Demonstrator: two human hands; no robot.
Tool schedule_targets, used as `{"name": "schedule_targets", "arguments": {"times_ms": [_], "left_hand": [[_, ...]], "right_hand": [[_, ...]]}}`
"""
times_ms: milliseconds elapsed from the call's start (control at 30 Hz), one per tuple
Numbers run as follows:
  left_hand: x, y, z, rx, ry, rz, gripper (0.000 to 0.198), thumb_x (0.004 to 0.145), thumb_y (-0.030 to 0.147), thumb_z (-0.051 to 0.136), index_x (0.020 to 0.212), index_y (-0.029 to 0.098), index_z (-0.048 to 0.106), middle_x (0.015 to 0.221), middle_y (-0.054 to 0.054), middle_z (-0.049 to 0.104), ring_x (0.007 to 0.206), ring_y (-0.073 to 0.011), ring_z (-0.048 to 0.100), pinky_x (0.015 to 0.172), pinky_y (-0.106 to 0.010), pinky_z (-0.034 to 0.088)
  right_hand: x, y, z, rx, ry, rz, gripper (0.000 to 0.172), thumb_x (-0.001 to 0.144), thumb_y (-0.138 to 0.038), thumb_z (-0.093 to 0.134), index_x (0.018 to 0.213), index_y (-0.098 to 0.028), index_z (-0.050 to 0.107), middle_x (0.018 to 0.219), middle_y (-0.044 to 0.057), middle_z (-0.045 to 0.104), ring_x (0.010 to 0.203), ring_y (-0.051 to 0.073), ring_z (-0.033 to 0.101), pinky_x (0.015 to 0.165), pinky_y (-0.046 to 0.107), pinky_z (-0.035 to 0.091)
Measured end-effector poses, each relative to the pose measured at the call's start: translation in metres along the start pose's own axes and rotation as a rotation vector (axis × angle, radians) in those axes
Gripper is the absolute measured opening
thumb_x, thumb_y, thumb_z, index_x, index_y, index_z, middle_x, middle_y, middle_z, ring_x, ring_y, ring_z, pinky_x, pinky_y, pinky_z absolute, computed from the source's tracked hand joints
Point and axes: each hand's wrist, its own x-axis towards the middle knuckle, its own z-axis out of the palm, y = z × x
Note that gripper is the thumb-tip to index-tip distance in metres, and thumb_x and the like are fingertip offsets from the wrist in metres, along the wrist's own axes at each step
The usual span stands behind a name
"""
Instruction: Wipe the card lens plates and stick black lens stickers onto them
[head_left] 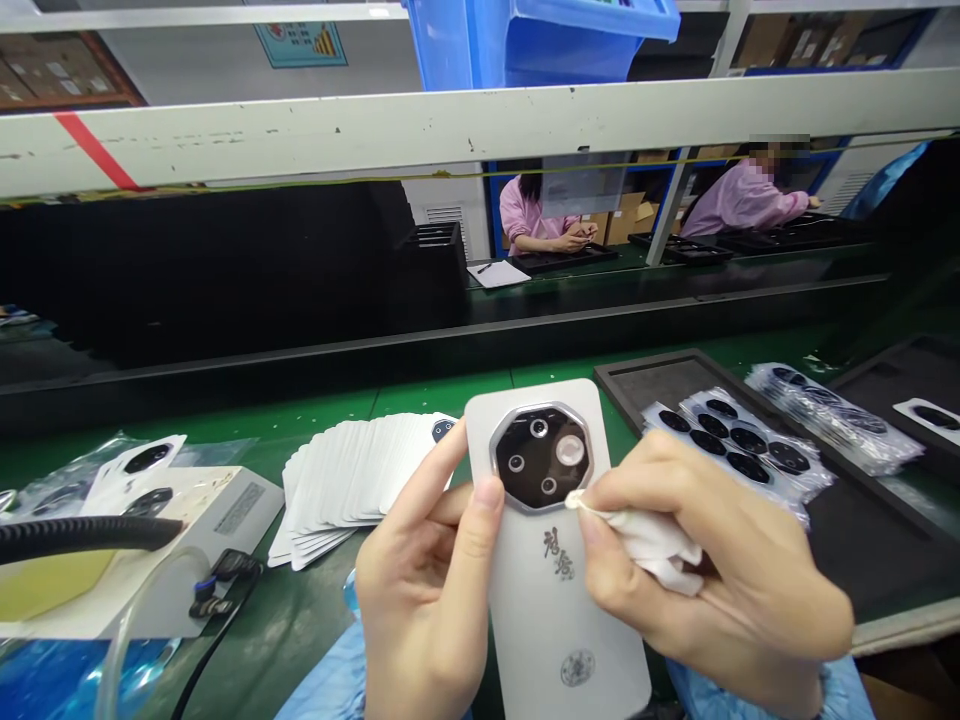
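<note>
A silver phone back cover (536, 620) with a black octagonal camera module (517, 440) faces me, its printed characters and round emblem below the lenses. My left hand (442, 570) grips the cover along its left edge, thumb on the front beside the module. A white cloth (652, 545) is pinched between the thumb and fingers of my right hand (720, 560). The cloth's tip touches the lower right rim of the camera module. Behind my left hand, a fanned stack of pale phone back covers (341, 480) lies on the green bench.
Black foam trays (862, 545) on the right hold bagged camera lens covers (735, 440). At left stands a white device (232, 510) with a black hose (90, 538) and cables. Across the bench, two people in pink (525, 215) sit working. A blue bin (555, 50) rests above.
</note>
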Motion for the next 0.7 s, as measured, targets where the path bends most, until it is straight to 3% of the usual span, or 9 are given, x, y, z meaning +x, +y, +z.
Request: {"name": "schedule_targets", "arguments": {"times_ms": [133, 300, 467, 700], "left_hand": [[-0.006, -0.003, 0.004, 0.114, 0.167, 0.132, 0.031, 0.077, 0.022, 0.069, 0.107, 0.029, 0.071, 0.055, 0.006, 0.066, 0.038, -0.0029, 0.049, 0.036, -0.009, 0.04], [-0.01, -0.006, 0.008, 0.245, 0.168, 0.268, 0.032, 0.079, 0.017, 0.066, 0.106, 0.034, 0.07, 0.062, 0.009, 0.07, 0.039, -0.0017, 0.049, 0.036, -0.009, 0.038], [-0.015, -0.011, 0.01, 0.428, 0.257, 0.465, 0.045, 0.08, 0.006, 0.062, 0.113, 0.038, 0.066, 0.071, 0.012, 0.073, 0.046, -0.0025, 0.054, 0.046, -0.012, 0.044], [-0.013, -0.012, 0.008, 0.442, 0.207, 0.513, 0.048, 0.081, 0.004, 0.061, 0.119, 0.033, 0.062, 0.068, 0.012, 0.073, 0.04, -0.0019, 0.051, 0.041, -0.014, 0.043]], "right_hand": [[-0.002, 0.002, 0.009, -0.172, -0.015, -0.067, 0.009, 0.079, -0.008, 0.058, 0.083, -0.016, 0.057, 0.07, -0.002, 0.055, 0.059, 0.007, 0.051, 0.048, 0.023, 0.037], [-0.002, 0.006, 0.01, -0.177, -0.087, -0.111, 0.01, 0.08, -0.006, 0.056, 0.085, -0.014, 0.055, 0.073, -0.001, 0.054, 0.063, 0.007, 0.05, 0.051, 0.024, 0.036], [0.001, 0.011, 0.011, -0.061, -0.121, -0.103, 0.013, 0.079, -0.003, 0.056, 0.084, -0.014, 0.051, 0.071, -0.002, 0.045, 0.062, 0.007, 0.042, 0.049, 0.024, 0.032], [-0.006, 0.009, 0.029, 0.048, 0.009, 0.031, 0.012, 0.08, -0.009, 0.058, 0.085, -0.015, 0.05, 0.073, -0.003, 0.04, 0.061, 0.006, 0.036, 0.049, 0.023, 0.031]]}}
